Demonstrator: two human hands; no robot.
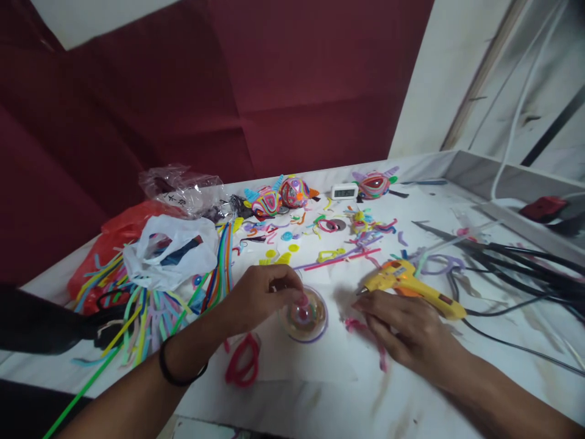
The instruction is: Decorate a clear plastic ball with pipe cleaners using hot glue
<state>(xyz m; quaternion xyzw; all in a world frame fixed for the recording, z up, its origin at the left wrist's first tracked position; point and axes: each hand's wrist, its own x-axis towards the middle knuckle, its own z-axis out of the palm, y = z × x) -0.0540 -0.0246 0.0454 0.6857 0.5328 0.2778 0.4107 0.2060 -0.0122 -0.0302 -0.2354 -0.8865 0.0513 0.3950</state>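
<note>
A clear, shiny plastic dome [308, 320] with a purple strip round its base sits on white paper. Bent fingers of my left hand [262, 296] are closed at its upper left edge, with the thumb by a pink spot on its top. My right hand [404, 326] is closed low over the table; pink fuzzy pipe cleaner [381, 358] shows on either side of its fingertips. Just behind that hand lies a yellow glue gun [406, 281], its nozzle pointing left. Coiled red pipe cleaner [243, 361] rests near my left wrist.
Scissors [445, 235] and black cables [525, 268] lie at right. Decorated balls [295, 192] and a small digital clock [344, 192] stand along the back. Bundled pipe cleaners [146, 317] and a white plastic bag [171, 250] occupy the left. Colourful scraps cover the middle.
</note>
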